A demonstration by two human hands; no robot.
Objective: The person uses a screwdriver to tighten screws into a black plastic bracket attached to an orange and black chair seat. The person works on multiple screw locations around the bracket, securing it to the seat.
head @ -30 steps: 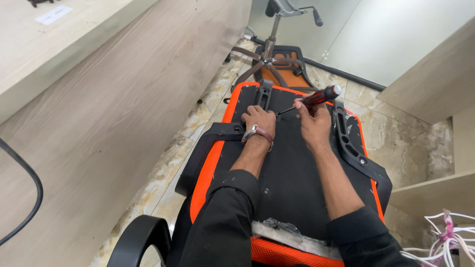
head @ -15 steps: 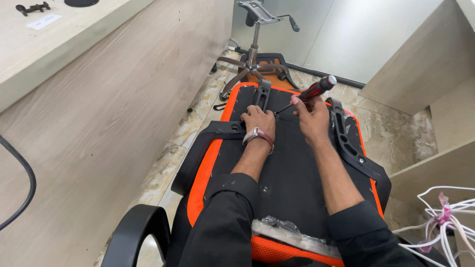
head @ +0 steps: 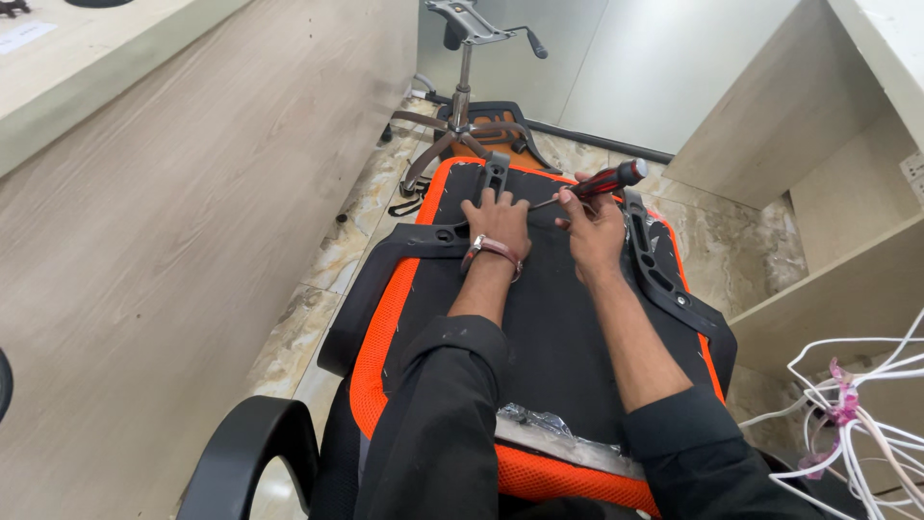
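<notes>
a person in black sleeves bends over an upturned office chair seat [head: 549, 318], black underneath with an orange mesh rim, its long axis running away from the camera toward the far wall. the right hand [head: 595, 226] is closed around a screwdriver [head: 595, 184] with a red-and-black handle — the handle points up and to the right, the thin shaft slants down and left toward the seat's far end, its tip just beside the fingers of the left hand [head: 499, 220]. that left hand lies flat and open on the black underside, holding nothing, a bracelet [head: 493, 250] at the wrist. a black armrest bracket [head: 664, 274] runs along the seat's right edge. beyond the seat stands a detached chair base [head: 462, 116] — column upright on the marble floor [head: 356, 231]. white cables [head: 857, 414] hang at lower right.
</notes>
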